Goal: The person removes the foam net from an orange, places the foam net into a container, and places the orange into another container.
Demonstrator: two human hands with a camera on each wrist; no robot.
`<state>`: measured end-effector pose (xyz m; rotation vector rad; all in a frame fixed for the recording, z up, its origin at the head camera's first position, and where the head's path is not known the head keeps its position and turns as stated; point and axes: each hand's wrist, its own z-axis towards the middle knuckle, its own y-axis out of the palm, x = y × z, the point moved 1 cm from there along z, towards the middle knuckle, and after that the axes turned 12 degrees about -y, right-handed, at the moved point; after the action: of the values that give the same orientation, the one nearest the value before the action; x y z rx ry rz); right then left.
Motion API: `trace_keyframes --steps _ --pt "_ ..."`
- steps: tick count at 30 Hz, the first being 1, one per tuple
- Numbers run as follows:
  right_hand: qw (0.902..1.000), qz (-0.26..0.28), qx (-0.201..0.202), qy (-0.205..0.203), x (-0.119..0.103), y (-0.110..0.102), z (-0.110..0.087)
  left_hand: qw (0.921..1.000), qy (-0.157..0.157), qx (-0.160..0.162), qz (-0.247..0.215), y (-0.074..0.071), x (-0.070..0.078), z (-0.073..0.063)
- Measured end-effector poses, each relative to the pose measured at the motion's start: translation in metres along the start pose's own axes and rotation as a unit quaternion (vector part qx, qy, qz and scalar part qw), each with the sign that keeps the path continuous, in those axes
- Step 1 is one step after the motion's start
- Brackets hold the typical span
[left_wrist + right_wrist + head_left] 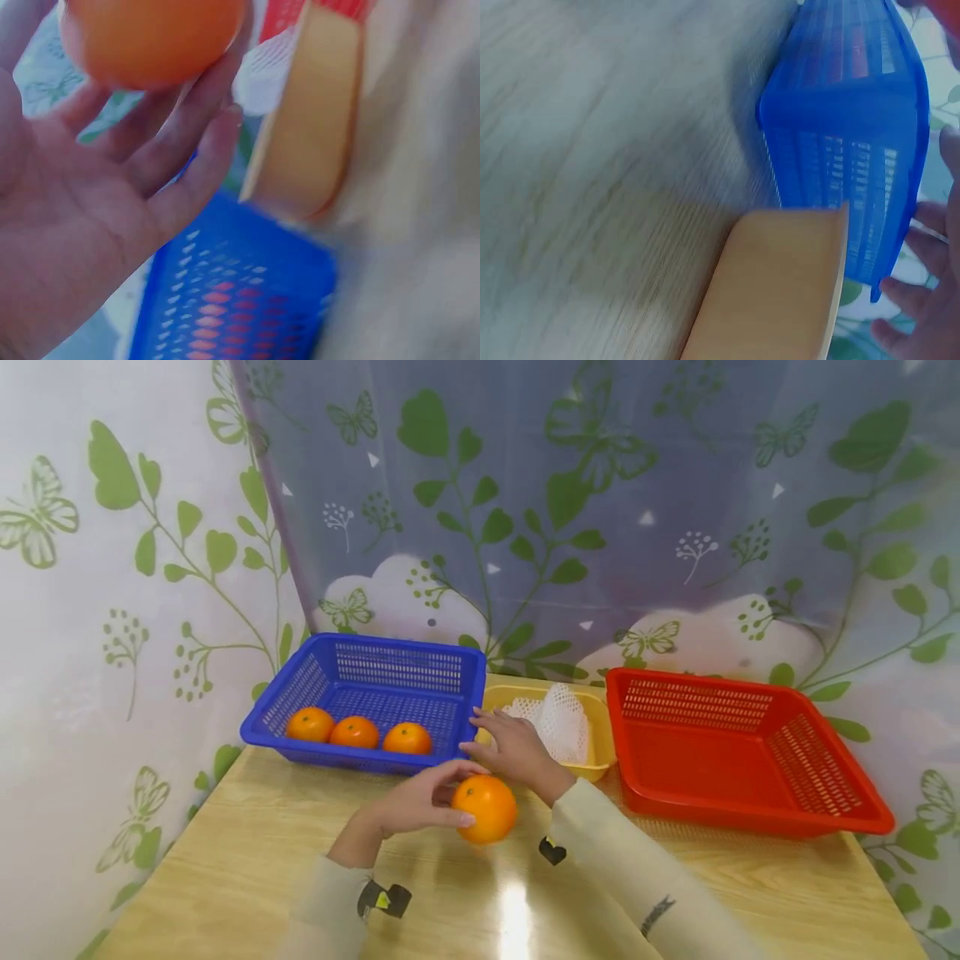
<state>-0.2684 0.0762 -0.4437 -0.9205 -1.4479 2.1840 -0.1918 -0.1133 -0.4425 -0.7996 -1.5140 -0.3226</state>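
My left hand (412,802) holds an orange (487,810) above the table, thumb and fingers around its left side. In the left wrist view, the same orange (154,41) rests against the curled fingers. My right hand (517,747) is held over the front left part of the yellow basket (602,752), fingers spread and pointing at the blue basket's right wall. White foam netting (566,731) lies in the yellow basket beside that hand. Nothing shows in the right hand's grasp. Several oranges (354,732) sit along the front of the blue basket (405,646).
A red basket (697,764) stands on the right, next to the yellow one. All the baskets sit along the back of the wooden table (247,852). Behind them hangs a leaf-patterned curtain (517,468).
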Motion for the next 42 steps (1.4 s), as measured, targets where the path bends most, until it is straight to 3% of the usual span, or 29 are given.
trace_keyframes --steps 3,6,9,15,22,26,34,42 --pt "0.9997 -0.012 0.006 0.022 -0.006 0.002 0.001 0.9971 -0.005 0.071 -0.028 -0.018 0.007 -0.006" --pt "0.9993 -0.015 0.009 0.032 -0.008 0.004 0.002 0.9884 -0.02 0.142 -0.051 -0.033 0.012 -0.009" --pt "0.9991 -0.008 0.01 0.042 -0.009 0.004 0.002 0.9774 -0.028 0.208 -0.028 -0.043 0.012 -0.006" --pt "0.9977 0.005 -0.01 0.067 -0.01 0.001 0.003 0.9436 -0.023 0.327 0.048 -0.057 0.0 0.013" --pt "0.9972 0.006 -0.026 0.07 -0.013 -0.001 0.004 0.9013 -0.046 0.423 0.082 -0.074 -0.012 0.037" --pt "0.9965 0.005 -0.035 0.076 -0.014 -0.006 0.006 0.89 -0.086 0.43 0.127 -0.083 -0.012 0.049" --pt "0.994 -0.008 -0.063 0.089 -0.021 -0.015 0.012 0.8923 -0.216 0.356 0.174 -0.09 -0.012 0.063" --pt "0.9911 -0.009 -0.085 0.102 -0.027 -0.015 0.012 0.8914 -0.255 0.335 0.168 -0.09 -0.017 0.067"
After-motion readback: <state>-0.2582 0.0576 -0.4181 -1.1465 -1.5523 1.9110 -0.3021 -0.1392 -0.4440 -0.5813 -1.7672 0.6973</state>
